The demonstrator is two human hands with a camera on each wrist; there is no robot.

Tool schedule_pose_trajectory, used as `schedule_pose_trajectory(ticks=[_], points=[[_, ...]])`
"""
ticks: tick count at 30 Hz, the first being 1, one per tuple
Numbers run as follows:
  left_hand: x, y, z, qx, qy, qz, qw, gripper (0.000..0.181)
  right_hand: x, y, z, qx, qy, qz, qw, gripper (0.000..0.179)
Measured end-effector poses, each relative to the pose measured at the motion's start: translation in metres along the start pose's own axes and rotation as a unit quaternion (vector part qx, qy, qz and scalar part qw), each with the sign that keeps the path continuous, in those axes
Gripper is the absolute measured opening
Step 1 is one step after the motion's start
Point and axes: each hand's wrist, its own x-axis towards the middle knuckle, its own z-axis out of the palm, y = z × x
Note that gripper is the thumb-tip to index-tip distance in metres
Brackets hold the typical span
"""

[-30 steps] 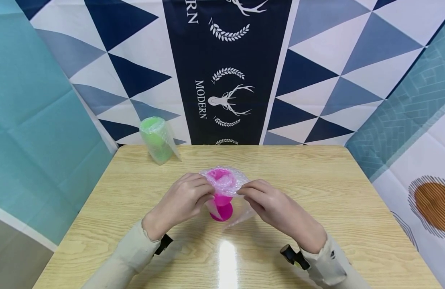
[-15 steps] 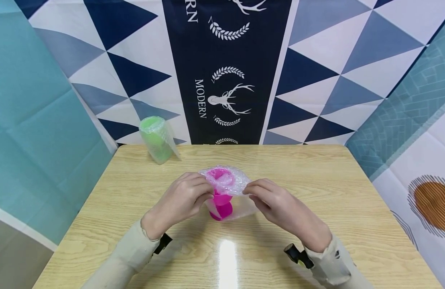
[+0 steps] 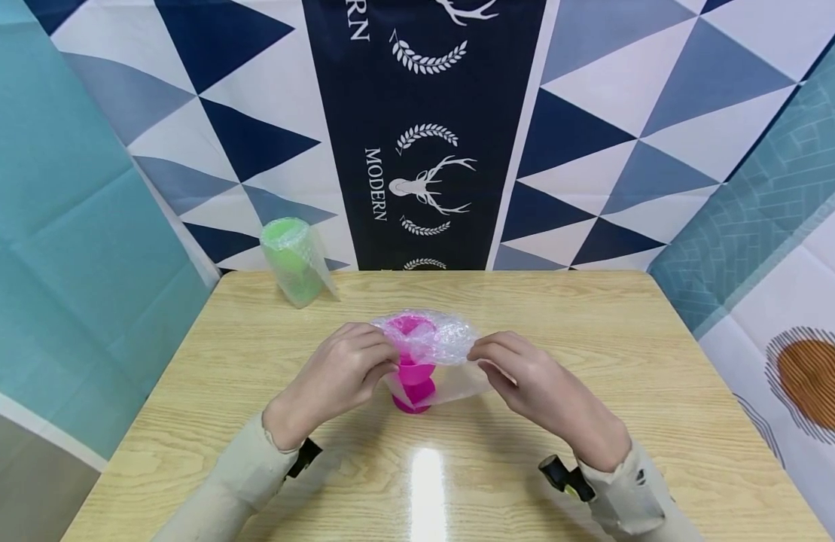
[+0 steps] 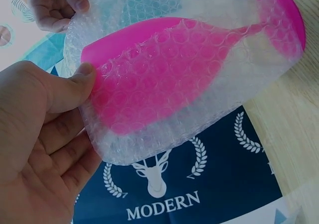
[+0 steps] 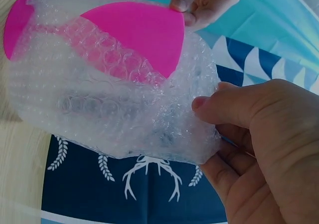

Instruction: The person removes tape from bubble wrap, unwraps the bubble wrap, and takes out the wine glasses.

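Note:
A bright pink plastic wine glass point(image 3: 415, 373) stands on the table, partly wrapped in clear bubble wrap point(image 3: 452, 340). Its foot point(image 4: 289, 15) shows past the wrap's lower edge, and part of the bowl point(image 5: 142, 30) is bare. My left hand point(image 3: 345, 365) pinches the glass's rim together with the wrap, thumb on the near side and fingers behind. On the other side my right hand point(image 3: 525, 376) pinches the free top edge of the wrap between thumb and fingers, holding the sheet out from the bowl.
At the table's back left stands a green cup-like object point(image 3: 291, 260) wrapped in bubble wrap, a loose flap at its right. The wooden table point(image 3: 559, 316) ends at a patterned cloth backdrop point(image 3: 431, 105). Cloths also hang at both sides.
My right hand has moved a little to the right with the wrap's edge, opening the sheet wider beside the wine glass. My left hand stays almost in place at the rim.

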Motion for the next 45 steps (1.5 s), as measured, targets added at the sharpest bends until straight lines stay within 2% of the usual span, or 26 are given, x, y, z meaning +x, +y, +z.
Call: schedule_pose_trajectory(ticks=[16,22,29,34,45], points=[[0.003,0.003,-0.001,0.008,-0.007,0.005,0.9999,0.009,-0.004,0.003,-0.003,0.010,-0.010,0.023,0.9996,0.035],[0.005,0.005,0.000,0.015,-0.007,0.008,0.9998,0.009,0.005,-0.003,-0.004,0.004,-0.009,0.025,0.9996,0.038],[0.005,0.007,-0.002,0.018,-0.010,0.010,0.9997,0.014,0.019,-0.012,0.002,0.025,-0.004,-0.003,0.9997,0.037],[0.005,0.010,-0.002,0.033,-0.017,0.017,0.9991,0.022,0.022,-0.013,0.008,0.027,-0.007,-0.005,0.9996,0.038],[0.008,0.019,-0.001,0.057,-0.002,0.025,0.9981,0.018,0.025,-0.015,0.009,0.027,-0.014,0.004,0.9995,0.031]])
